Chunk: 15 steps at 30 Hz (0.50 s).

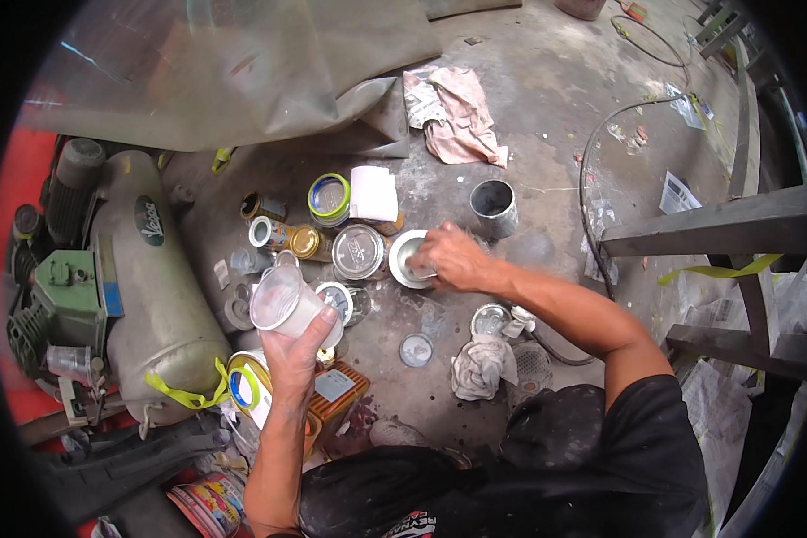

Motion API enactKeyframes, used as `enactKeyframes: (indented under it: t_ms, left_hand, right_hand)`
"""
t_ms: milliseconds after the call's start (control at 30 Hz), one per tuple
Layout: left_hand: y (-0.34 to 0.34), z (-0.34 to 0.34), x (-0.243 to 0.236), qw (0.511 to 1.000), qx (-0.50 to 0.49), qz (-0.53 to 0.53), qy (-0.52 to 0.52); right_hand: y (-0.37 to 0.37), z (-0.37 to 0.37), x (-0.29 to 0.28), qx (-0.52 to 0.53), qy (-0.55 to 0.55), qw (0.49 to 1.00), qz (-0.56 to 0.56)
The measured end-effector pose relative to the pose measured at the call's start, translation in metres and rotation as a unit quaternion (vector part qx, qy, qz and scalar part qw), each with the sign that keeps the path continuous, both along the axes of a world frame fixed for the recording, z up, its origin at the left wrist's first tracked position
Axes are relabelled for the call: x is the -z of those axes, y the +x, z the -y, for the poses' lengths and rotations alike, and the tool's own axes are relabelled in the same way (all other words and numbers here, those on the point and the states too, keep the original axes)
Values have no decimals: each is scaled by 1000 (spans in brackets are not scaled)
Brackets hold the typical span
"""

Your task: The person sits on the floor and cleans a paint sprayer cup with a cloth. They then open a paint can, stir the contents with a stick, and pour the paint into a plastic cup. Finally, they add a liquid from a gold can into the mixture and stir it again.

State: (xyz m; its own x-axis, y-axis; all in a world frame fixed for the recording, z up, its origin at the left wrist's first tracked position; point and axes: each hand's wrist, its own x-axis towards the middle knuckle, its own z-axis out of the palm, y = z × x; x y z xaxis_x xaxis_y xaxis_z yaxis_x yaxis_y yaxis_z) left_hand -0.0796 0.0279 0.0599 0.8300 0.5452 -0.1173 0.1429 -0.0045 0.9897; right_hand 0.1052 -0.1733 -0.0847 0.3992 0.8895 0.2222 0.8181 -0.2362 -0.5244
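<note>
My left hand (294,360) is wrapped round a translucent plastic cup (283,300), tilted a little, with a whitish film inside. My right hand (457,258) is over an open can with a white inside (400,267). Its fingers are closed together and dip toward the can's mouth; what they hold, if anything, is hidden and slightly blurred. Left of that can stands a closed paint tin with a silver lid (360,252). Behind it are a tin with a yellow-green rim (329,195) and a pad of white paper (373,194). A gold-lidded tin (305,240) stands nearer the cup.
A green air compressor (166,269) lies along the left. A dark open can (494,208) stands beyond my right hand. Rags (464,121) lie at the back, another cloth (481,369) near my knee. A hose (585,170) curves beside a metal frame (708,222) at right.
</note>
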Motion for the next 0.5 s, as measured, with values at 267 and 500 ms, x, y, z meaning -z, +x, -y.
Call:
enactKeyframes:
  t_ms: [267, 500]
  left_hand:
    - [1, -1, 3, 1000, 2, 0, 8]
    - [1, 0, 5, 1000, -4, 3, 16]
  right_hand:
    - [9, 0, -9, 7, -31, 999, -9]
    - [23, 1, -5, 41, -90, 995, -15]
